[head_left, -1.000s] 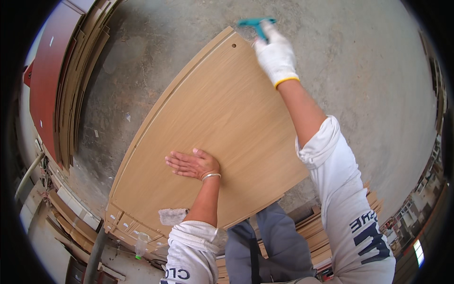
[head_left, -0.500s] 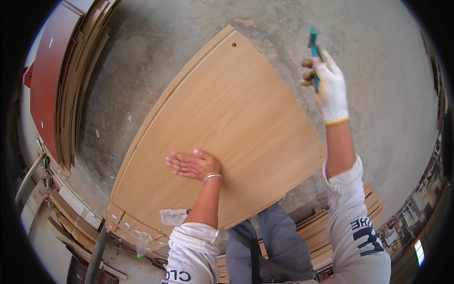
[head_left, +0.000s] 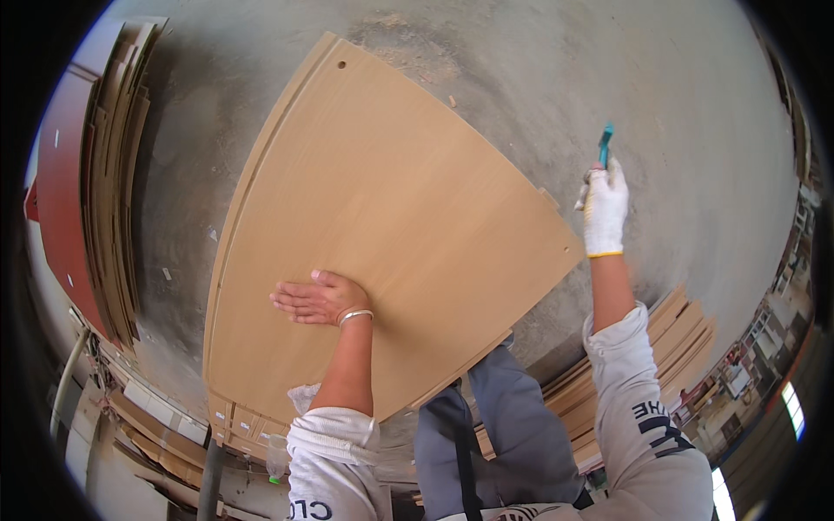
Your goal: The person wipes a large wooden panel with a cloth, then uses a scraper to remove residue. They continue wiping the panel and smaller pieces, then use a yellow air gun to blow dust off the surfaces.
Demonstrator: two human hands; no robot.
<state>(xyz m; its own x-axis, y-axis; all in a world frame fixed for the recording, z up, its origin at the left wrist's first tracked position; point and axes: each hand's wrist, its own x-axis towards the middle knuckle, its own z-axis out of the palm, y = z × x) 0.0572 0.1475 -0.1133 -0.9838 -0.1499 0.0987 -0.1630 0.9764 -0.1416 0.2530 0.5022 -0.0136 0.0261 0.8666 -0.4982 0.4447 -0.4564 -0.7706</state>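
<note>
Wooden panel (head_left: pixel 391 226), tan, lying flat above the concrete floor (head_left: pixel 608 78); bare left hand (head_left: pixel 317 298) is pressing open-palmed on it; gloved right hand (head_left: pixel 604 204) is gripping a teal tool (head_left: pixel 605 143) beside its edge.

Grey concrete floor (head_left: pixel 608 69), dusty. On it a stack of tan boards (head_left: pixel 382 226), more boards (head_left: pixel 113 174) at left, another low pile (head_left: pixel 678 330) at right.
</note>
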